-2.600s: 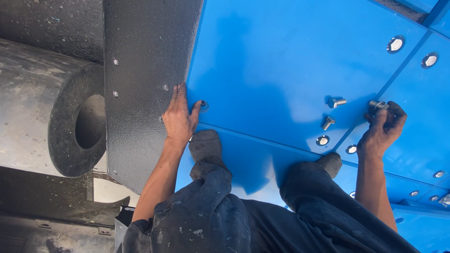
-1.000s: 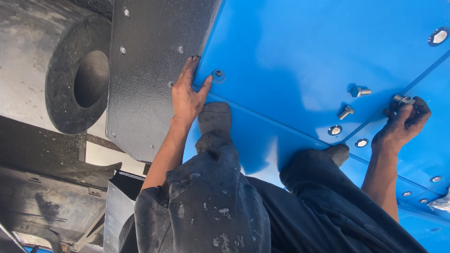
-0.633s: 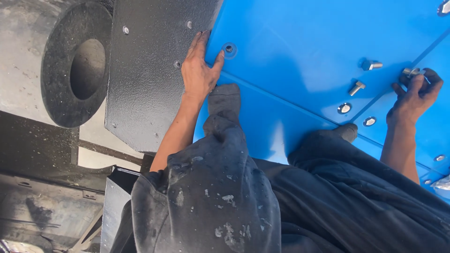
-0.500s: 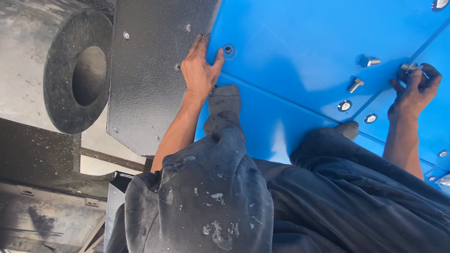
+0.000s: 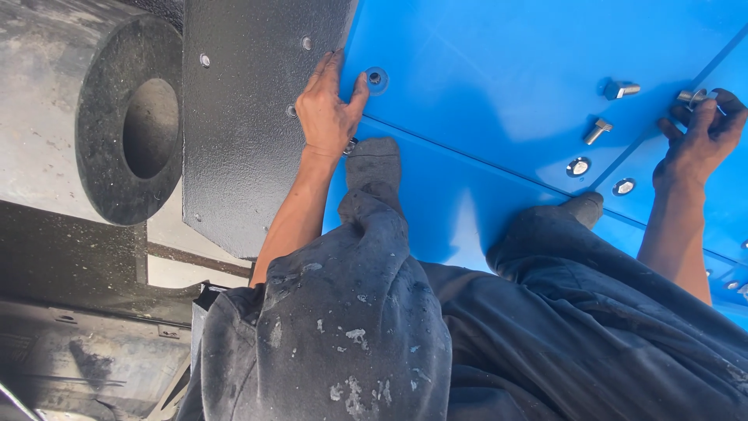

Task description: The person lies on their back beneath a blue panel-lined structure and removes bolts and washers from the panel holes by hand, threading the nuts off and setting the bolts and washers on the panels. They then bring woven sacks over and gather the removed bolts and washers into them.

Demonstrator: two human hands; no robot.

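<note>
My left hand (image 5: 327, 113) lies flat, fingers slightly apart, on the edge of a black textured plate (image 5: 249, 132) where it meets a big blue panel (image 5: 483, 70). Its thumb is right beside a recessed bolt hole (image 5: 375, 78). At the far right, the fingers of my right hand (image 5: 701, 140) are closed around a steel bolt (image 5: 689, 96) at a seam of the blue panel. Two loose bolts (image 5: 621, 90) (image 5: 598, 131) lie on the blue surface to the left of that hand.
Two fitted bolts with washers (image 5: 578, 166) (image 5: 623, 186) sit beside the seam. My legs in dark, paint-flecked trousers (image 5: 351, 312) and my shoes (image 5: 374, 164) (image 5: 584, 206) rest on the blue panel. A thick black hollow cylinder (image 5: 117, 117) lies at the left.
The view has swung, so both hands sit higher in the picture. My left hand stays flat on the plate edge and my right hand stays on the bolt.
</note>
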